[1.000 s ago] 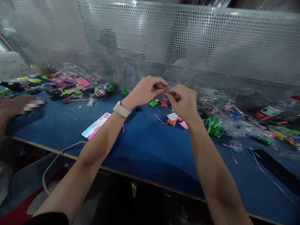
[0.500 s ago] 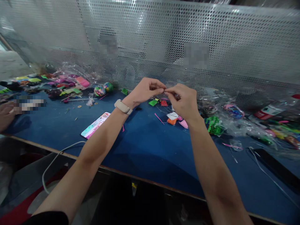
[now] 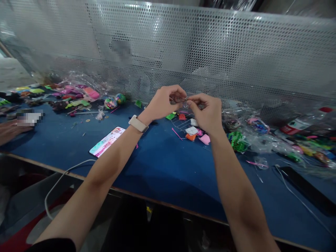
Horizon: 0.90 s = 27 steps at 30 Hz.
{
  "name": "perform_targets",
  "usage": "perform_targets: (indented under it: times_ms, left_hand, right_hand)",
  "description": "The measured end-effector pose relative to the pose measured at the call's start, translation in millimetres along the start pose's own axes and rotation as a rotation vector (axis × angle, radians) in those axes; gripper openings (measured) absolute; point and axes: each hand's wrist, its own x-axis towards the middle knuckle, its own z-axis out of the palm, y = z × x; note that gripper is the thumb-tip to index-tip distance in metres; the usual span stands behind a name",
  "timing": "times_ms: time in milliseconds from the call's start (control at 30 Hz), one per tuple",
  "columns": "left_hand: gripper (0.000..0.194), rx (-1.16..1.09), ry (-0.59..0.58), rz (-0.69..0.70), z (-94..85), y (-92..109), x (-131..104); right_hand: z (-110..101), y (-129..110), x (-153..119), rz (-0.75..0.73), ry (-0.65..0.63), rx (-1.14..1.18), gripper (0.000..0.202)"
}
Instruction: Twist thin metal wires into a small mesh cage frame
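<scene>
My left hand (image 3: 165,102), with a watch on its wrist, is raised over the blue table (image 3: 168,164), thumb and fingers pinched. My right hand (image 3: 207,111) pinches right beside it, the fingertips nearly touching. Whatever lies between the fingertips is too small to make out. Below and behind them are a green piece (image 3: 170,116), a red piece (image 3: 182,117), a white piece (image 3: 191,130), an orange piece (image 3: 190,137) and a pink piece (image 3: 204,139). Thin wires spread beside these pieces, and a pink strip (image 3: 176,134) lies to their left.
A lit phone (image 3: 106,141) lies left of my left forearm. Colourful toys and wrap (image 3: 78,92) fill the back left. At the right are green beads (image 3: 237,141), a bottle (image 3: 301,123) and a black device (image 3: 306,189). Another person's hand (image 3: 12,130) is at far left.
Both hands stay close together, and the gap inside my left hand's curl looks wider. The other person's hand at the far left has shifted. The camera view has moved slightly.
</scene>
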Motion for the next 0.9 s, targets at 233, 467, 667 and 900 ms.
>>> perform_targets:
  times_ms: [233, 467, 667, 900]
  left_hand:
    - [0.016, 0.217, 0.012, 0.074, 3.6, 11, -3]
    - [0.014, 0.403, -0.027, 0.072, -3.9, 18, -2]
    - [0.010, 0.363, -0.034, 0.033, -5.2, 20, -2]
    - [0.013, 0.365, -0.041, 0.013, -7.2, 18, -1]
  right_hand:
    - [-6, -3, 3, 0.102, -0.069, 0.121, 0.011]
    - [-8, -5, 3, 0.105, -0.086, 0.091, 0.016]
    - [-7, -3, 1, -0.024, -0.062, -0.021, 0.010]
    - [-7, -3, 0, -0.061, -0.070, -0.097, 0.009]
